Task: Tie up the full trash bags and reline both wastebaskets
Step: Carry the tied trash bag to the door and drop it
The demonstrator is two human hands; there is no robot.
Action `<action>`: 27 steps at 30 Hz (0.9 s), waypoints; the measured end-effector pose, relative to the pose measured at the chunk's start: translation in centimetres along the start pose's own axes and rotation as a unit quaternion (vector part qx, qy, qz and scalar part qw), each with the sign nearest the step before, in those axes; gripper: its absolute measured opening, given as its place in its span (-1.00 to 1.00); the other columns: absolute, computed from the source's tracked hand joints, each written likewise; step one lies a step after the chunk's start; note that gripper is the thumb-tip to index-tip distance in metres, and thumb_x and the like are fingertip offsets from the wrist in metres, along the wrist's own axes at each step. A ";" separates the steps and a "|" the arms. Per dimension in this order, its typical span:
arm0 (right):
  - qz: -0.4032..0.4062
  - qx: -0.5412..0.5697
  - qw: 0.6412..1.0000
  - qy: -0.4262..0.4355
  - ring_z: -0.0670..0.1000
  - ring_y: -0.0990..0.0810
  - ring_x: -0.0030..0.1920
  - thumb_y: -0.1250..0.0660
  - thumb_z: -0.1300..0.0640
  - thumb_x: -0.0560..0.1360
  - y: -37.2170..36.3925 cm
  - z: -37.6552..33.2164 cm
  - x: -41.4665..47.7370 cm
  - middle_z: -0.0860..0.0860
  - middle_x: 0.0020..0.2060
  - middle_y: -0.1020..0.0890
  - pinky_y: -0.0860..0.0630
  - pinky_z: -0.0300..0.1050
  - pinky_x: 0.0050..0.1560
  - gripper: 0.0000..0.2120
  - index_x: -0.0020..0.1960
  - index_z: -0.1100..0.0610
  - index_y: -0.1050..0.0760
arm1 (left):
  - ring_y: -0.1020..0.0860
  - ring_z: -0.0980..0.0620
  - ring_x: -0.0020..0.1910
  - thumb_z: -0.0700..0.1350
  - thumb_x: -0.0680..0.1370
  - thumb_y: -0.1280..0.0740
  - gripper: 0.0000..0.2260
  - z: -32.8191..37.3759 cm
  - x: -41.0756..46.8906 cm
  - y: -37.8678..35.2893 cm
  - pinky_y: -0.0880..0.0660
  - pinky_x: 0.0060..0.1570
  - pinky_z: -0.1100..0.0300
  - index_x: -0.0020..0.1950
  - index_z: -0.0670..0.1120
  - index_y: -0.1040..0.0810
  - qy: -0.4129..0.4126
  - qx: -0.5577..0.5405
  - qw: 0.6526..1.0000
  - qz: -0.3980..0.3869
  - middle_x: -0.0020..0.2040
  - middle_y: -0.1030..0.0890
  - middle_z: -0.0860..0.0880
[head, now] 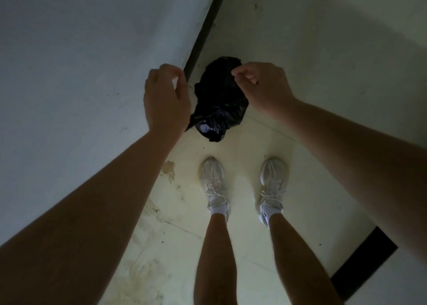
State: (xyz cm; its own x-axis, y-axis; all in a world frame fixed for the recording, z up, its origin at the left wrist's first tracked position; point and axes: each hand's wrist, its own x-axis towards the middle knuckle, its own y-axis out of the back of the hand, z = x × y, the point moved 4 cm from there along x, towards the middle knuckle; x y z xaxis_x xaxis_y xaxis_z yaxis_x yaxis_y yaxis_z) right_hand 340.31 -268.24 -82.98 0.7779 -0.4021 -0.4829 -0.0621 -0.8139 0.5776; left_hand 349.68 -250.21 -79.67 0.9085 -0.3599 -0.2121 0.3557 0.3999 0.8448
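A small, crumpled black trash bag (pixel 219 101) sits low on the pale floor by the foot of the wall, just ahead of my shoes. My left hand (pixel 165 99) hovers over the bag's left side with loosely curled fingers, and nothing shows between them. My right hand (pixel 261 87) is over the bag's upper right. Its thumb and forefinger tips meet at the bag's top edge, but whether they pinch the plastic is unclear. No wastebasket is in view.
A white wall (pixel 69 62) fills the left, with a dark baseboard strip (pixel 203 34) along its foot. My two white sneakers (pixel 213 182) stand on the stained floor. A dark strip (pixel 365 261) lies at the lower right.
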 end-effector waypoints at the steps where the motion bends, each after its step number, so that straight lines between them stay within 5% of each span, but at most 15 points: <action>1: 0.019 0.004 1.000 0.014 -0.05 -0.63 0.10 -0.19 0.07 0.65 0.5 -0.1 -0.5 -0.01 0.13 -0.68 -0.50 -0.22 0.17 -0.72 0.27 0.05 -0.59 | -0.45 0.06 0.02 -0.14 0.63 -0.18 -0.85 0.5 -0.3 0.5 -0.41 0.00 0.20 0.12 -0.10 -0.50 -0.013 -0.008 0.999 0.028 0.07 -0.50 -0.06; 5: 0.076 -0.059 0.993 0.069 0.13 -0.53 0.26 -0.13 0.01 0.66 3.3 -0.5 -3.4 0.13 0.31 -0.52 -0.49 0.05 0.22 -0.61 0.44 0.11 -0.39 | -0.45 -0.05 0.26 -0.07 0.64 -0.16 -0.75 2.0 -2.7 2.4 -0.42 0.23 0.04 0.25 -0.13 -0.48 -0.054 -0.001 0.997 0.057 0.26 -0.49 -0.12; 9: 0.098 -0.115 0.984 0.098 0.19 -0.38 0.43 -0.11 -0.01 0.68 8.3 -3.3 -7.8 0.18 0.47 -0.36 -0.39 0.07 0.33 -0.53 0.53 0.15 -0.27 | -0.27 -0.09 0.49 0.00 0.69 -0.09 -0.62 5.9 -5.9 7.1 -0.22 0.42 0.00 0.48 -0.10 -0.33 -0.083 0.043 0.995 0.030 0.50 -0.32 -0.16; 13: 0.153 -0.153 0.959 0.182 0.20 -0.39 0.42 -0.14 0.00 0.68 17.4 -10.5 -12.6 0.21 0.48 -0.36 -0.40 0.09 0.33 -0.52 0.53 0.19 -0.28 | -0.15 -0.11 0.55 0.01 0.69 -0.10 -0.54 13.5 -8.5 16.5 -0.10 0.47 0.00 0.57 -0.10 -0.17 -0.124 0.019 0.990 0.060 0.58 -0.15 -0.17; 18: 0.226 -0.114 0.935 0.247 0.15 -0.38 0.44 -0.14 -0.01 0.68 29.1 -22.9 -19.9 0.18 0.47 -0.37 -0.40 0.07 0.37 -0.54 0.51 0.18 -0.30 | -0.15 -0.12 0.55 -0.02 0.68 -0.12 -0.53 23.1 -11.9 31.2 -0.14 0.48 -0.07 0.55 -0.14 -0.19 -0.155 -0.015 0.976 0.152 0.57 -0.16 -0.20; 23: 0.192 -0.117 0.891 0.395 0.14 -0.39 0.42 -0.17 0.00 0.67 31.7 -35.1 -25.5 0.18 0.44 -0.41 -0.40 0.02 0.38 -0.56 0.47 0.20 -0.35 | -0.16 -0.12 0.55 0.00 0.68 -0.11 -0.55 25.3 -17.0 43.3 -0.19 0.46 -0.16 0.53 -0.12 -0.21 -0.135 -0.007 0.958 0.253 0.57 -0.19 -0.17; 27: 0.113 -0.118 0.822 0.545 0.11 -0.47 0.35 -0.19 0.02 0.67 26.7 -45.9 -30.4 0.14 0.35 -0.50 -0.47 0.04 0.31 -0.61 0.42 0.20 -0.40 | -0.24 -0.16 0.51 -0.07 0.66 -0.18 -0.59 23.1 -25.3 52.3 -0.26 0.41 -0.15 0.48 -0.17 -0.29 -0.125 0.018 0.914 0.387 0.52 -0.27 -0.23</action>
State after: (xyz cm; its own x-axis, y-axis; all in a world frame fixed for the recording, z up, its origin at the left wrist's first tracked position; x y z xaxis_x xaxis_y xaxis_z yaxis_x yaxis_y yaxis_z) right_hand 343.74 -258.51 -22.63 0.8690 0.1874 0.4579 -0.2601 -0.6142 0.7451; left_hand 340.26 -239.66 -18.80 0.8053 -0.1645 0.5697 -0.3832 0.5888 0.7117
